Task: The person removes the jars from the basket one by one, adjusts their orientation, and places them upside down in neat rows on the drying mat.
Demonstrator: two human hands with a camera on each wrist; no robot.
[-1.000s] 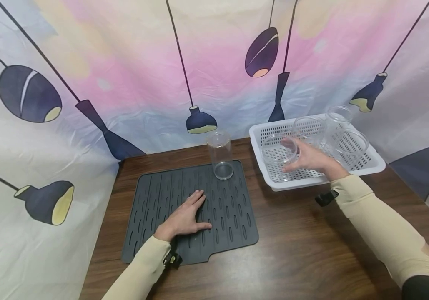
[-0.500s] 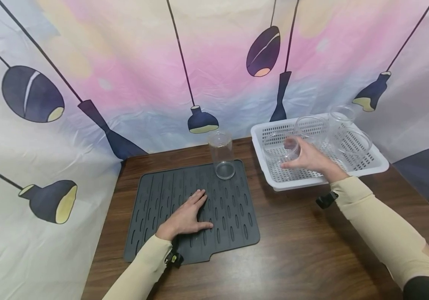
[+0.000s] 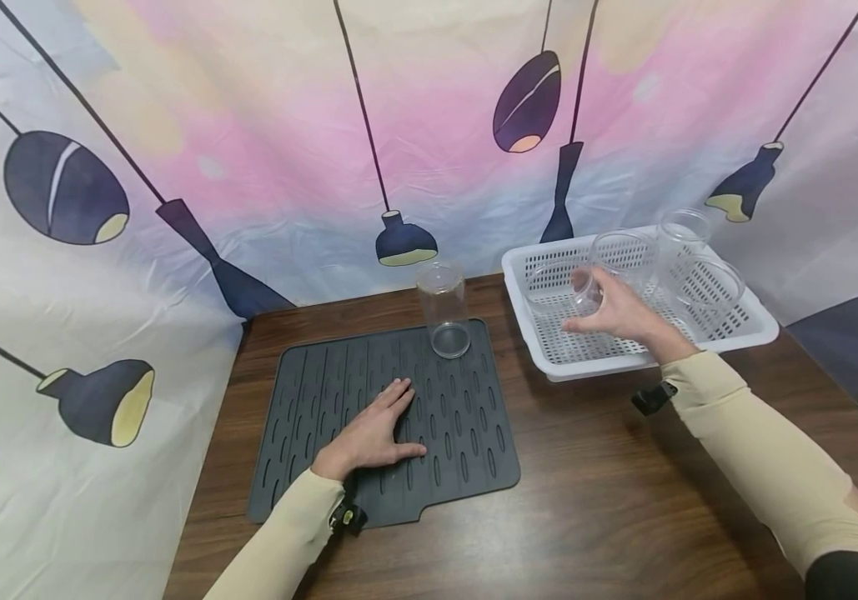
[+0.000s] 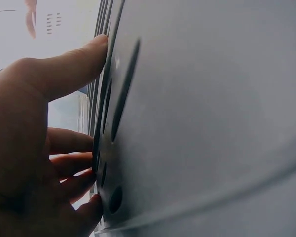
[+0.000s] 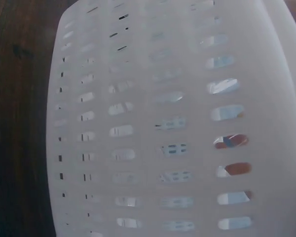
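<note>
The clear cup (image 3: 554, 287) is in the left part of the white basket (image 3: 607, 367), and my right hand (image 3: 614, 313) holds it from its right side; my thumb is at the near side and my fingers are curved toward the far side, seen through the clear wall, so they are spread moderately wide and not pressed together; whether the base touches the basket floor, I cannot tell, and from the right wrist the slotted basket wall hides most of my grip.

I judge this cup to be light, stiff and smooth; if it is glass, it would be fragile, and a wet wall would make it slippery; I think it is best to hold it low around the side, with even and gentle pressure, and not by the rim; the other clear vessels (image 3: 685, 246) stand near, so a knock is possible.

My left hand (image 3: 367, 437) holds nothing; its fingers lie extended on the dark mat (image 3: 466, 442), the thumb apart from them; the mat looks thin and flexible, and a flat palm should keep it in place.
</note>
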